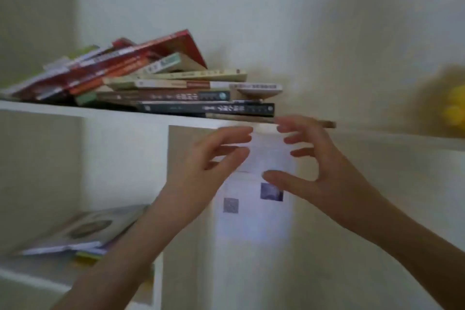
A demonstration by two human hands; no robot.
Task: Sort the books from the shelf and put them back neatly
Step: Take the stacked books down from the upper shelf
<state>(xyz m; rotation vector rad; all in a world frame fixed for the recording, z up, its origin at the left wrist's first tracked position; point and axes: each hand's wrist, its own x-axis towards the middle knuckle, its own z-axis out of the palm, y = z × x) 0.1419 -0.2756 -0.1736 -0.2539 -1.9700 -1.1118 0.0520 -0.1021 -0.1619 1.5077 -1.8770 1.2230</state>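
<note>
Both forearms reach up; the left hand [208, 166] and right hand [324, 166] hover just below the shelf [75, 111] of piled books [163, 88], fingers [234, 133] apart, loosely curled, holding nothing.

books [176, 88]: glossy paper covers | shelf [75, 111]: smooth matt white

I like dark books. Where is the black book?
In the head view, the black book lies flat left of centre on the upper shelf, low in the book pile, with a thin brown book under it.
</note>
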